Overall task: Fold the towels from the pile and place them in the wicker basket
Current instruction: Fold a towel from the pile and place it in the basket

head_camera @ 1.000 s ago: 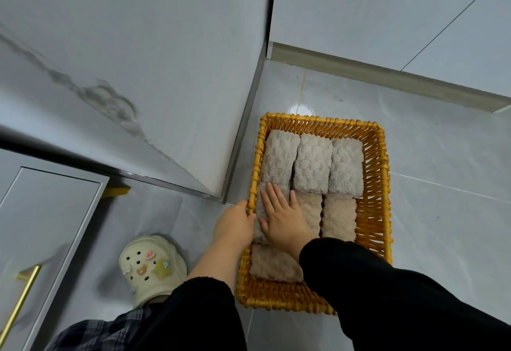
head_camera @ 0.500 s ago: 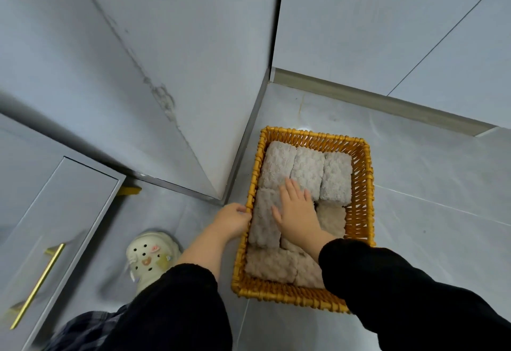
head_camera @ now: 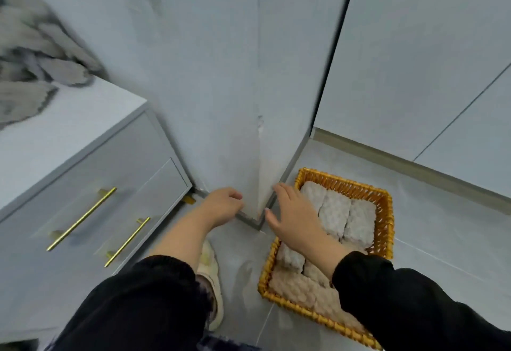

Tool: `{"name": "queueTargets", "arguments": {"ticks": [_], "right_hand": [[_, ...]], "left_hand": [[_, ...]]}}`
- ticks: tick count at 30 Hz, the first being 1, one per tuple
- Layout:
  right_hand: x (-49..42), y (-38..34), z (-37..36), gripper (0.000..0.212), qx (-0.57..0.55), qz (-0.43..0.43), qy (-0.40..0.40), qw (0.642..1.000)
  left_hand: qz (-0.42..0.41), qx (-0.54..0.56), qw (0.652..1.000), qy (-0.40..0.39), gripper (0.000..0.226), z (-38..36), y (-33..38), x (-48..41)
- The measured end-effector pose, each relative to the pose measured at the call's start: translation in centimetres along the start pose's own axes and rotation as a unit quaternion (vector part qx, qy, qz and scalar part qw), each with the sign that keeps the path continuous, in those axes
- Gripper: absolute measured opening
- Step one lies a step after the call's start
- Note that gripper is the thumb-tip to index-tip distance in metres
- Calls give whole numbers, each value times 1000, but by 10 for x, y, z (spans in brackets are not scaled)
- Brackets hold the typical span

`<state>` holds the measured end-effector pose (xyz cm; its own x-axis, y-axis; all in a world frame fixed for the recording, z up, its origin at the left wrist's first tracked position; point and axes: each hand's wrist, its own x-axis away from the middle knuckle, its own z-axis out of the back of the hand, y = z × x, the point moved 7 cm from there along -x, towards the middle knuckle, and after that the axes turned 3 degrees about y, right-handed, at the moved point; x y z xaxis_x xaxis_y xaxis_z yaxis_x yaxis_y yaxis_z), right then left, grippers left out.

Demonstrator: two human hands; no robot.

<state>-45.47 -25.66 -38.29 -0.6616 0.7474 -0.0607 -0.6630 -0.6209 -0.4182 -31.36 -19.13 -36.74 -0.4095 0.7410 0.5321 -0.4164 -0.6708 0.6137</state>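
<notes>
Golden-orange woven wicker basket (head_camera: 385,213), bumpy-patterned towels (head_camera: 334,213) off-white at the far end and beige nearer, grey towel pile (head_camera: 30,74), white countertop (head_camera: 69,129), pale grey cabinet (head_camera: 138,162), gold handles (head_camera: 81,219), black sleeves (head_camera: 414,309), cream shoe (head_camera: 214,284), light grey floor tiles (head_camera: 442,240).
</notes>
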Motion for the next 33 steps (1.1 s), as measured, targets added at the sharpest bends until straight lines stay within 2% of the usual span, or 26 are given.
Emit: {"name": "queueTargets", "arguments": {"ticks": [5,11,17,23,26,31,33], "right_hand": [[-25,-82,27,52,-39,73,40,996],[-55,-183,53,52,-93,135,64,984],[-79,-271,68,50,-138,177,75,972],[-98,-336,49,48,-200,175,72,961],[-106,-358,22,47,-204,173,60,962],[-127,-380,-15,50,-174,173,50,968],[-138,-392,-24,52,-152,191,37,969]], "left_hand": [[-19,85,989,119,30,78,-13,40],[-27,191,954,228,28,167,-38,94],[-42,273,887,369,31,243,-73,139],[-33,327,822,465,37,273,-111,151],[5,287,827,484,41,284,-136,143],[70,78,873,477,50,314,-166,125],[124,8,888,443,54,315,-182,118]]}}
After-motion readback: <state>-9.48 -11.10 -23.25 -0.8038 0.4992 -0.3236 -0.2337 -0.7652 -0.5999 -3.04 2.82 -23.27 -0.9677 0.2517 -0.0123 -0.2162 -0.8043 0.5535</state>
